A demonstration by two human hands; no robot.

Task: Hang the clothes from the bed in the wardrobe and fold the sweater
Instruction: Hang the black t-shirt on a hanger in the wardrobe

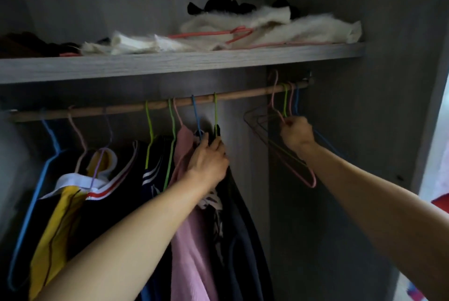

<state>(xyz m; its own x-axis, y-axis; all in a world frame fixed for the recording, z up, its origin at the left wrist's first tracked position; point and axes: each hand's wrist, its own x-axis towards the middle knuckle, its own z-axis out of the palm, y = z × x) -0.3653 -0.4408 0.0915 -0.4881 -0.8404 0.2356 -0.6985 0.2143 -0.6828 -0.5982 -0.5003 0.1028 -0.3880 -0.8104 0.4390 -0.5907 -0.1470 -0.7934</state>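
Under the middle of the round wooden wardrobe rod (238, 95), the left hand (209, 159) grips the top of a dark navy garment (243, 240) hung on a thin green wire hanger (215, 113). Under the rod's right end, the right hand (296, 131) clasps a bunch of empty coloured wire hangers (295, 159).

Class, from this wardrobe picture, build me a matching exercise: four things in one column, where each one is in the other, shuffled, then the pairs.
Things
1. white cloth
2. empty hangers
3. rightmost garment
4. yellow garment

Places
A. gripped by the right hand
B. toward the left end of the rod
C. lying on the shelf
D. held at its top by the left hand

Pairs: 1-C, 2-A, 3-D, 4-B
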